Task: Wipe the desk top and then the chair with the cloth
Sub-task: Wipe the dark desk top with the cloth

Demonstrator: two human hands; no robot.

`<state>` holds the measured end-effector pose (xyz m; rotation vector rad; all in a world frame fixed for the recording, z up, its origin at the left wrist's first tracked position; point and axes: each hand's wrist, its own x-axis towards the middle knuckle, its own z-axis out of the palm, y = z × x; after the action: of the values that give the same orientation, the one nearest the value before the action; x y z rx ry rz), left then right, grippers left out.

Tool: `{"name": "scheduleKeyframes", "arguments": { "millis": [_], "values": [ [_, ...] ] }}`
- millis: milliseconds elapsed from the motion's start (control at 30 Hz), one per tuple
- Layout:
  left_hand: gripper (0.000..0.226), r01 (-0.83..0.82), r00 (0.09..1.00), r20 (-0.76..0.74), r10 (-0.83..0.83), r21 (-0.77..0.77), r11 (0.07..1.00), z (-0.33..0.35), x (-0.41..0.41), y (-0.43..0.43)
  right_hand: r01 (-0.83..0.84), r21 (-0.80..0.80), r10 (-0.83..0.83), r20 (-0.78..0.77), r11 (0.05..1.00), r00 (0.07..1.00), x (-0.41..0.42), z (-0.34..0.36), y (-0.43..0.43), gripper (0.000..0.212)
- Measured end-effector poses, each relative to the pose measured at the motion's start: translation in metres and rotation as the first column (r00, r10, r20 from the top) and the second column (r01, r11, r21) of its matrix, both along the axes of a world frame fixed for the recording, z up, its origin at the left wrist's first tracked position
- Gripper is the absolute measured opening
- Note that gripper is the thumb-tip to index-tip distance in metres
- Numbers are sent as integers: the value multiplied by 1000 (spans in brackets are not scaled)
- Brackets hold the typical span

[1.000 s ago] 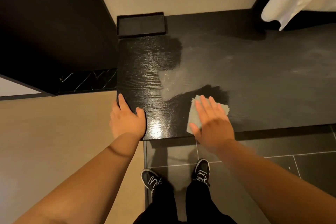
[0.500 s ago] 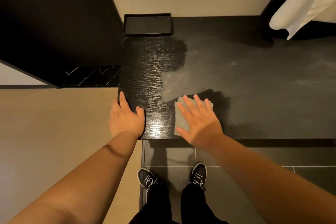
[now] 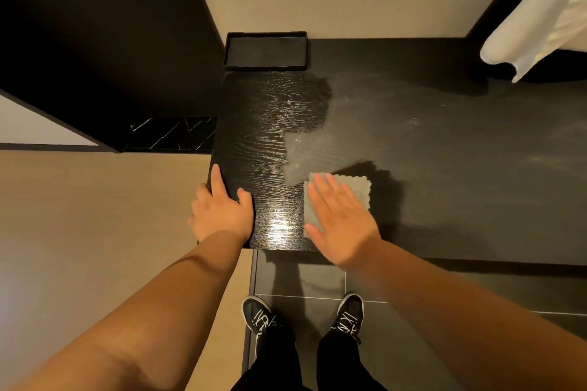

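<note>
grey cloth [image 3: 359, 187], near square, aligned with the desk [image 3: 444, 168] under flat-fingered right hand [image 3: 341, 222]; left hand [image 3: 219, 213] grips its corner.

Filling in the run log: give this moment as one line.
phase: desk wipe | right hand: flat on cloth | left hand: holds desk corner
</note>
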<state>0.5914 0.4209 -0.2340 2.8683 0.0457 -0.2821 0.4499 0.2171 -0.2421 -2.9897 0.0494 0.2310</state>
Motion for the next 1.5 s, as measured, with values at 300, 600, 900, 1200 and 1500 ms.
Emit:
{"name": "scheduleKeyframes", "arguments": {
  "millis": [300,600,900,1200,1500],
  "values": [
    [73,-4,1000,30,7,-94,996,-2,-1,3,183,25,-184,72,983,980,11,-3,-6,78],
    [73,-13,999,43,17,-108,994,-4,0,4,-256,94,247,95,962,964,26,-11,-15,80],
    [74,-22,998,49,27,-110,994,-5,0,4,-196,46,191,92,980,977,17,-3,8,78],
    [74,-27,999,41,32,-116,993,-4,0,4,-113,35,112,35,993,993,70,-6,-12,79],
    [74,-39,998,41,44,-105,994,-4,-1,3,-215,61,209,94,975,973,32,-2,-6,82]
  ]
}}
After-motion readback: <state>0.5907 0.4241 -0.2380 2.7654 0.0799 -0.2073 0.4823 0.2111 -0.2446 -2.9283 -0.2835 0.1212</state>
